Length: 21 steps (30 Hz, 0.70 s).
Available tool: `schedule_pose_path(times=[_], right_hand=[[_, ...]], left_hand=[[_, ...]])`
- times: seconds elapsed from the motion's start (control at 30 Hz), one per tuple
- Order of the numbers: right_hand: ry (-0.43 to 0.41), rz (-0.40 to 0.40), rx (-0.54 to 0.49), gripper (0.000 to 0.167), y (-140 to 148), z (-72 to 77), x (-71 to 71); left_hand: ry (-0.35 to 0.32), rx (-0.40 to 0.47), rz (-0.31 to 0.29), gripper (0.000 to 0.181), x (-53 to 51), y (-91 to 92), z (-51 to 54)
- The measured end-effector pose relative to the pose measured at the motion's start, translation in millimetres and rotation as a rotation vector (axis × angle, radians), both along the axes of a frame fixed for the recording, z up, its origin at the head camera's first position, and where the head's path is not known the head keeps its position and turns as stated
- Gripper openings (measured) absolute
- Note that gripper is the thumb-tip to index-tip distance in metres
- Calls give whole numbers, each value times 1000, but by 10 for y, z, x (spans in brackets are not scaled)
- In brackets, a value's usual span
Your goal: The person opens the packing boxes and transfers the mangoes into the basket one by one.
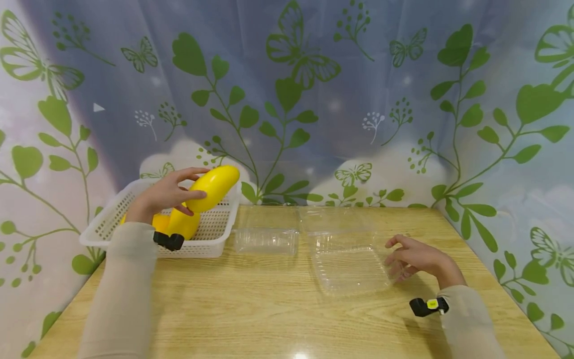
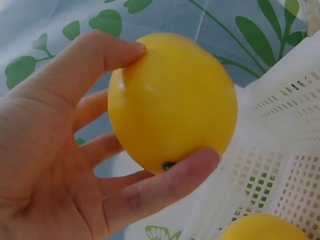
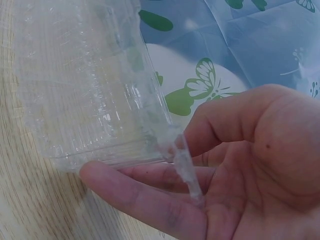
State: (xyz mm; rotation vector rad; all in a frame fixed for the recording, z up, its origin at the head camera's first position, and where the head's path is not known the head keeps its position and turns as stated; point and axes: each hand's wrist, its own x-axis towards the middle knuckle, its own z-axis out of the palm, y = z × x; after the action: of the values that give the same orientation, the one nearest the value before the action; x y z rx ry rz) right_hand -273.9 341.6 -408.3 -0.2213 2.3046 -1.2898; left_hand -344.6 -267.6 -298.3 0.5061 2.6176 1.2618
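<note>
Above the white basket [image 1: 222,248], my left hand [image 1: 163,192] grips a smooth yellow mango [image 1: 214,188]. The left wrist view shows fingers and thumb spread round the mango [image 2: 175,100], with a small dark green stem spot low on it. More yellow mangoes [image 1: 186,224] lie in the basket, partly hidden by the hand and wrist. On the right, my right hand [image 1: 419,259] holds the right edge of an open clear plastic box [image 1: 352,269]. In the right wrist view, thumb and fingers lie round the rim of that box [image 3: 105,117].
A second clear plastic container [image 1: 266,242] stands between the basket and the box, its clear lid raised behind it. All rest on a wooden table [image 1: 269,314]. A curtain [image 1: 341,124] printed with leaves and butterflies hangs at the back and sides.
</note>
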Motion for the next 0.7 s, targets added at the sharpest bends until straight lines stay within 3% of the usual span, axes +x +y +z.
schedule_pose_path(times=[0.43, 0.7], right_hand=[[-3, -3, -4, 44, -3, 22, 12], [-13, -6, -7, 43, 0, -4, -3]], left_hand=[[-13, -98, 114, 77, -31, -13, -118], [-82, -161, 148, 79, -52, 50, -211]])
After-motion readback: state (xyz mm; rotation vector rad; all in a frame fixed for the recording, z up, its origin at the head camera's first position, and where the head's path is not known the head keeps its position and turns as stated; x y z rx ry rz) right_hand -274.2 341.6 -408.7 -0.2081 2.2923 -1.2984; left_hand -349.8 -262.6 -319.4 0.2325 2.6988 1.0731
